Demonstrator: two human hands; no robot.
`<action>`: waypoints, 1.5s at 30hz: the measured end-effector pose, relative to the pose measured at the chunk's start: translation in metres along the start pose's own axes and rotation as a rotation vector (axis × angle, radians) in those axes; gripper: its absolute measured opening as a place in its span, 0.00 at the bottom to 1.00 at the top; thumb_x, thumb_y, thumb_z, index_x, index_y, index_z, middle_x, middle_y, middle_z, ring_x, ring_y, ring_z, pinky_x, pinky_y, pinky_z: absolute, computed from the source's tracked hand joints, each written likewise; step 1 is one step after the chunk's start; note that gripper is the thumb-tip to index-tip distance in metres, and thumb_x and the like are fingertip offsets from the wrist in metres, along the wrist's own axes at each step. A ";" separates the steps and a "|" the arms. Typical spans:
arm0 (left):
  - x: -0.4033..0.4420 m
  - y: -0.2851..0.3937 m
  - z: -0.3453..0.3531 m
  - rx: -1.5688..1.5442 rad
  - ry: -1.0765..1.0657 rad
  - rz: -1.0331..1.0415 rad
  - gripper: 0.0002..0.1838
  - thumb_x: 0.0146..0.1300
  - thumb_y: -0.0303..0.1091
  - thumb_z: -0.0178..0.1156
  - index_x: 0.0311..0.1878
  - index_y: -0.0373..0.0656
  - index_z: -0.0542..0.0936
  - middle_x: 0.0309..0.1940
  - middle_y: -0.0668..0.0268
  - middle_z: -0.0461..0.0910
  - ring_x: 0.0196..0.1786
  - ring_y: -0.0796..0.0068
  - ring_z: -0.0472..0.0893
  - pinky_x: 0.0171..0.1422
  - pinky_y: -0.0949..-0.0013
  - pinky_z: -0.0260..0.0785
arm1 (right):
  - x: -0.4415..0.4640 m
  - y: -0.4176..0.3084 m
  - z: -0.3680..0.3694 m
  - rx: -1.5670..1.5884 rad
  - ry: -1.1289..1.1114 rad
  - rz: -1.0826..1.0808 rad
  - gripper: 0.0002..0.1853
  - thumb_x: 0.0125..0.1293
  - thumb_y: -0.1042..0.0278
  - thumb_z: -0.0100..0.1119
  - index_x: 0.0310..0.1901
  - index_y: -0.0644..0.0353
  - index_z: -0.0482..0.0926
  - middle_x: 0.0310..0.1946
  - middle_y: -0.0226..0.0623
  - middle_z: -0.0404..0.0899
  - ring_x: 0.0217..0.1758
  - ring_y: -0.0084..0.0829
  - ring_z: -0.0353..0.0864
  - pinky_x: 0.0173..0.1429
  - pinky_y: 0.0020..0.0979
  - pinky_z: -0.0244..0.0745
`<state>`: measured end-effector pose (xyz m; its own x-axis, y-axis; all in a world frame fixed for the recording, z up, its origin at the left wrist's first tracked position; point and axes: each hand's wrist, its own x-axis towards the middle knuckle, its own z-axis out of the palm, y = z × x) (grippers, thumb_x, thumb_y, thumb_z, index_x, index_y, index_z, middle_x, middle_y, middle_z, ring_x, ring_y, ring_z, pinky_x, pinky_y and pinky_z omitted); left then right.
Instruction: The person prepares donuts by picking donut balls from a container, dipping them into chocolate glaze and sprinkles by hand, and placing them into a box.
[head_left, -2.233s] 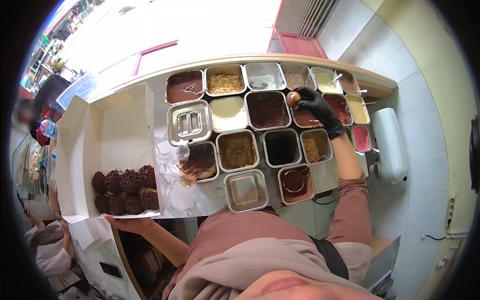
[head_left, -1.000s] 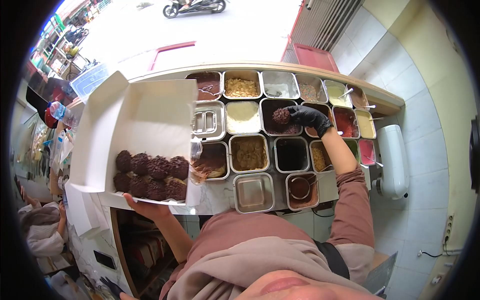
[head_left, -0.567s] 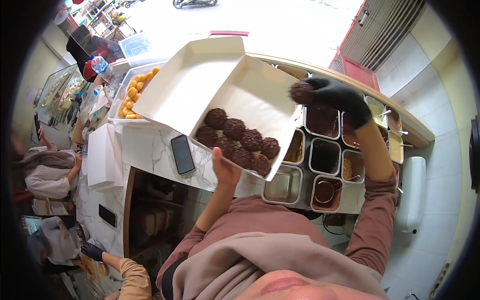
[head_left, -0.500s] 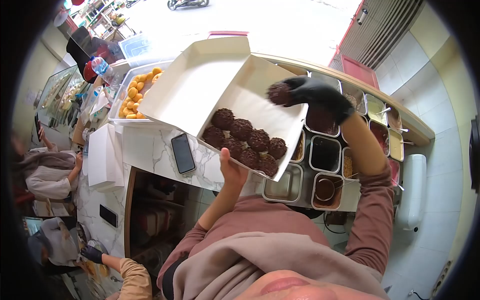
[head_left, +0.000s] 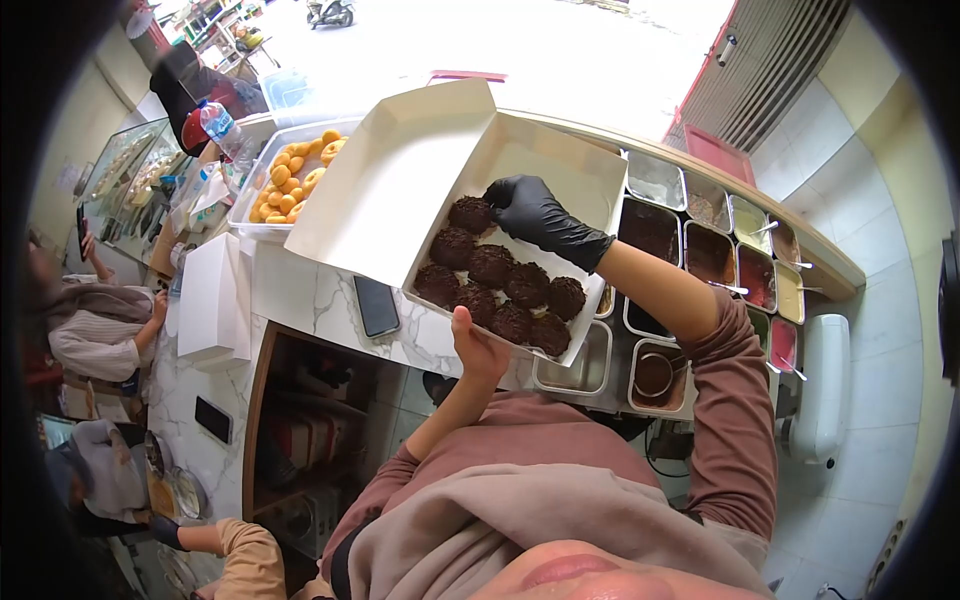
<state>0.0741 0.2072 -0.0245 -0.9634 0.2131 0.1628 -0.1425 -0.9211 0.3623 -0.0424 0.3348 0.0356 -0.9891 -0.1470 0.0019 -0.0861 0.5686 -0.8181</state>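
My left hand (head_left: 481, 352), bare, grips the near edge of an open white cardboard box (head_left: 590, 165), its thumb over the rim. Several round doughnuts coated in dark chocolate sprinkles (head_left: 491, 265) sit in rows along the near side of the box. My right hand (head_left: 535, 213), in a black glove, is inside the box with its fingers pinched against a chocolate-sprinkled doughnut (head_left: 469, 214) at the far left end of the rows. That doughnut rests beside the others. The open lid (head_left: 390, 180) leans out to the left.
Metal tubs of toppings (head_left: 708, 253) line the counter at right, some with spoons. A plastic bin (head_left: 262, 230) of plain doughnuts stands behind the lid. A phone (head_left: 377, 305), a white carton (head_left: 212, 300) and another phone (head_left: 213, 420) lie left. Other people (head_left: 100, 330) work at far left.
My right hand has brought the chocolate-sprinkled doughnut from the box's right side leftward and down into the box, beside the others. My left hand keeps its hold on the box.
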 end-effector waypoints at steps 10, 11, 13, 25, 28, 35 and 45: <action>-0.011 0.034 -0.020 0.037 0.187 0.134 0.32 0.55 0.53 0.45 0.57 0.42 0.58 0.53 0.61 0.63 0.55 0.62 0.64 0.58 0.57 0.57 | -0.036 -0.006 -0.084 0.294 -0.067 -0.171 0.13 0.50 0.68 0.57 0.38 0.62 0.76 0.25 0.29 0.74 0.24 0.17 0.70 0.28 0.19 0.68; -0.012 0.047 -0.028 0.006 0.169 0.143 0.30 0.55 0.51 0.47 0.57 0.42 0.58 0.52 0.62 0.64 0.54 0.64 0.65 0.57 0.58 0.59 | -0.047 -0.003 -0.107 0.292 -0.071 -0.108 0.13 0.49 0.69 0.58 0.37 0.63 0.76 0.25 0.28 0.74 0.24 0.16 0.69 0.28 0.18 0.67; -0.012 0.075 -0.037 -0.074 0.199 0.190 0.29 0.55 0.52 0.47 0.55 0.43 0.61 0.51 0.62 0.66 0.53 0.63 0.67 0.55 0.56 0.60 | -0.058 0.036 -0.130 0.391 0.023 -0.074 0.12 0.45 0.72 0.57 0.34 0.64 0.76 0.25 0.28 0.74 0.25 0.16 0.69 0.27 0.18 0.66; 0.001 0.276 -0.034 0.242 0.177 0.831 0.32 0.52 0.51 0.50 0.56 0.41 0.60 0.53 0.58 0.64 0.54 0.59 0.67 0.55 0.54 0.62 | -0.054 0.255 -0.092 -0.777 0.348 0.149 0.04 0.38 0.71 0.54 0.18 0.62 0.75 0.19 0.47 0.73 0.26 0.47 0.72 0.29 0.38 0.66; 0.017 0.306 -0.039 0.324 0.361 1.008 0.33 0.51 0.52 0.50 0.56 0.40 0.60 0.53 0.57 0.64 0.54 0.58 0.66 0.56 0.53 0.61 | -0.062 0.256 -0.086 -0.815 0.303 0.130 0.06 0.36 0.70 0.56 0.19 0.62 0.76 0.20 0.49 0.73 0.27 0.47 0.73 0.31 0.38 0.67; 0.045 0.387 -0.089 0.429 0.531 1.105 0.34 0.51 0.55 0.47 0.57 0.41 0.58 0.55 0.58 0.61 0.56 0.56 0.62 0.59 0.52 0.55 | -0.004 0.151 -0.093 -1.045 0.007 0.488 0.05 0.34 0.73 0.57 0.18 0.63 0.77 0.18 0.46 0.75 0.24 0.40 0.76 0.28 0.36 0.69; 0.062 0.467 -0.184 0.293 0.636 1.082 0.33 0.52 0.57 0.44 0.59 0.49 0.57 0.58 0.63 0.58 0.57 0.58 0.61 0.59 0.54 0.55 | 0.348 -0.094 0.151 -0.188 -0.497 -0.214 0.15 0.44 0.74 0.53 0.38 0.64 0.75 0.31 0.34 0.76 0.32 0.21 0.71 0.37 0.22 0.67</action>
<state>-0.0937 -0.2695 -0.0139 -0.5066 -0.8598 0.0641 0.7518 -0.4041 0.5211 -0.3609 0.1076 0.0264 -0.7764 -0.6117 -0.1518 -0.3429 0.6120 -0.7126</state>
